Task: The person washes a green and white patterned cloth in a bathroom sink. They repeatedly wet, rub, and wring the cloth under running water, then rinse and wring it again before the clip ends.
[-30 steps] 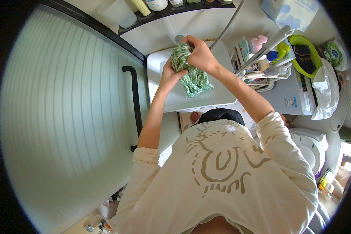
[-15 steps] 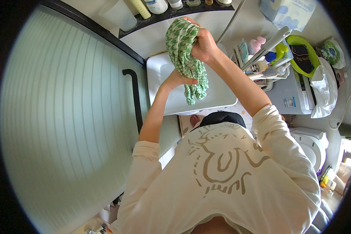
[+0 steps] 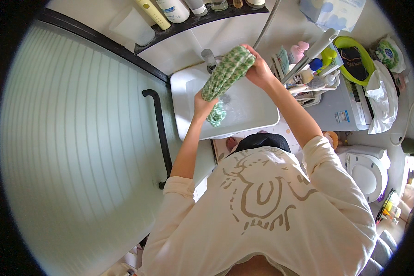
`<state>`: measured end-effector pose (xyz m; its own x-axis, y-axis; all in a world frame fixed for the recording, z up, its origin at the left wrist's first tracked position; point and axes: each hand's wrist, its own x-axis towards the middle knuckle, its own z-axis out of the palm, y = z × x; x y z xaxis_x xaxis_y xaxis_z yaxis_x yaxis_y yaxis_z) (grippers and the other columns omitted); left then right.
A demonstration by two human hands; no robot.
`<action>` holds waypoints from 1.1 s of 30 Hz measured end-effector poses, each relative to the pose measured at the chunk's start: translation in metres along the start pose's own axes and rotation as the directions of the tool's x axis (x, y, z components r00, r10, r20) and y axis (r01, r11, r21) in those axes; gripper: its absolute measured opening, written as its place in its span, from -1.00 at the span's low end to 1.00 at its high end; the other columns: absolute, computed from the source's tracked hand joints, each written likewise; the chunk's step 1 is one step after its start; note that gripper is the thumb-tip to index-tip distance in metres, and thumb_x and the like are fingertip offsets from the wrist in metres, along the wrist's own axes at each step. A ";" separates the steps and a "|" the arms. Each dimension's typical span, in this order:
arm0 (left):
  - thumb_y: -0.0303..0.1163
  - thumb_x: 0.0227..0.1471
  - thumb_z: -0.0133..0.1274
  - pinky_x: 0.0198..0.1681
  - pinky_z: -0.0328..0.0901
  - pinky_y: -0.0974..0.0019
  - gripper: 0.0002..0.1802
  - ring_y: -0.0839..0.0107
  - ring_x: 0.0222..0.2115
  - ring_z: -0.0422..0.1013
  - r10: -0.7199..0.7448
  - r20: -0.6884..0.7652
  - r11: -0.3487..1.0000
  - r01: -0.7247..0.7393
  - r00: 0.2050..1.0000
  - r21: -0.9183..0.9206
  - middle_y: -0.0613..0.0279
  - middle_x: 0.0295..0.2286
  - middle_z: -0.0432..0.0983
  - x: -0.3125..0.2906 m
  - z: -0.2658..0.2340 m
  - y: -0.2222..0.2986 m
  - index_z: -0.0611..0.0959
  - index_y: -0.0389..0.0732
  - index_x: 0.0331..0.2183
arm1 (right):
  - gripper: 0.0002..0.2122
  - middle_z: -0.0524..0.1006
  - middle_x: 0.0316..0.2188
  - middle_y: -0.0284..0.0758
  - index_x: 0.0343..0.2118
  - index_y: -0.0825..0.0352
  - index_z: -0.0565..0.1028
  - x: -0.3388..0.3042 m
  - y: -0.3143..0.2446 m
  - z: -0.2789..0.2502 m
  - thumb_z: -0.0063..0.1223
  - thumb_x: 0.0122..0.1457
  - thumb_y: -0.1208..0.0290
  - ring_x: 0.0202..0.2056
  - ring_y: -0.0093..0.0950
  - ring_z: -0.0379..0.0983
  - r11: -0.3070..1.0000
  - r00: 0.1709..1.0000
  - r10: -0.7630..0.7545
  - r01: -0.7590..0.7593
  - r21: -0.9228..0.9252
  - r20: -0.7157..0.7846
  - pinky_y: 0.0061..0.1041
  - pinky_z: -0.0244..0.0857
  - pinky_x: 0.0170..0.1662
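Green-white cloth [image 3: 227,73] over sink [image 3: 255,110]; left hand [image 3: 203,106] clamped near dangling tail [image 3: 216,115], right hand [image 3: 261,71] clamped on opposite end.

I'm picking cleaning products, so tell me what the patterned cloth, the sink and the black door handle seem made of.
Patterned cloth: soft, matte fabric, as its bunched folds show; fibre unclear.
Sink: probably glazed ceramic, white and smooth, with a faint sheen and rounded corners.
Black door handle: low-sheen, perhaps coated metal; its slim, curved bar suggests that, but plastic is possible.
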<state>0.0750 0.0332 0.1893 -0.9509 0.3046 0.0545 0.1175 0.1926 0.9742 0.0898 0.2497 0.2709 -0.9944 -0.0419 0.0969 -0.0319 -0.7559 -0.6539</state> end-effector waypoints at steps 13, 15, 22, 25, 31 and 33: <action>-0.55 -0.33 0.10 -0.43 0.27 0.31 -0.79 0.25 -0.53 0.41 0.199 -0.087 0.929 -0.159 0.976 0.335 0.02 -0.58 0.46 -0.006 -0.027 0.003 0.50 -0.36 -0.48 | -0.50 0.36 -0.13 -0.29 0.08 0.28 0.13 -0.033 0.053 -0.121 -0.28 0.12 0.12 -0.20 -0.33 0.40 0.750 0.749 0.662 -0.661 0.037 -0.043 -0.36 0.35 -0.24; -0.54 -0.33 0.11 -0.43 0.27 0.31 -0.78 0.22 -0.53 0.42 0.231 -0.030 0.924 -0.209 0.973 0.321 0.01 -0.57 0.45 -0.006 -0.028 0.006 0.49 -0.36 -0.48 | -0.57 0.40 -0.20 -0.27 -0.02 0.28 0.23 -0.025 0.072 -0.129 -0.30 0.14 0.10 -0.24 -0.31 0.42 0.682 0.635 0.707 -0.728 0.065 -0.312 -0.34 0.39 -0.31; -0.55 -0.36 0.10 -0.40 0.23 0.21 -0.78 0.05 -0.48 0.34 0.344 0.083 0.841 -0.346 0.935 0.417 0.03 -0.55 0.39 0.000 -0.029 0.013 0.47 -0.33 -0.50 | -0.57 0.50 -0.47 -0.32 -0.28 0.22 0.40 -0.018 0.083 -0.130 -0.35 0.15 -0.07 -0.49 -0.48 0.47 0.423 0.432 0.877 -0.902 -0.090 -0.211 -0.54 0.40 -0.59; -0.55 -0.37 0.09 -0.38 0.23 0.19 -0.77 0.04 -0.46 0.34 0.381 0.087 0.815 -0.378 0.921 0.439 0.02 -0.54 0.39 0.003 -0.027 0.014 0.46 -0.33 -0.49 | -0.57 0.51 -0.46 -0.30 -0.27 0.22 0.40 -0.026 0.069 -0.118 -0.36 0.15 -0.08 -0.55 -0.52 0.45 0.237 0.245 0.967 -0.965 -0.111 -0.065 -0.57 0.38 -0.63; -0.53 -0.37 0.10 -0.36 0.23 0.16 -0.75 0.00 -0.43 0.34 0.403 0.052 0.792 -0.377 0.914 0.481 0.00 -0.51 0.40 0.008 -0.025 0.011 0.47 -0.33 -0.47 | -0.61 0.49 -0.49 -0.26 -0.23 0.25 0.37 -0.025 0.052 -0.114 -0.17 0.10 -0.01 -0.56 -0.57 0.39 0.397 0.402 0.915 -0.912 -0.101 -0.035 -0.63 0.31 -0.60; -0.52 -0.35 0.09 -0.35 0.24 0.15 -0.76 -0.01 -0.42 0.34 0.418 0.030 0.787 -0.378 0.908 0.488 -0.01 -0.50 0.41 0.009 -0.025 0.009 0.47 -0.33 -0.47 | -0.65 0.48 -0.49 -0.30 -0.23 0.25 0.36 -0.027 0.046 -0.113 -0.08 0.08 0.07 -0.55 -0.56 0.40 0.575 0.575 0.811 -0.817 -0.042 -0.108 -0.65 0.32 -0.54</action>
<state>0.0603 0.0140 0.2038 -0.8059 0.3848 0.4500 0.5916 0.4912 0.6393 0.1034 0.2900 0.1538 -0.6090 -0.5666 -0.5551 0.7902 -0.3726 -0.4866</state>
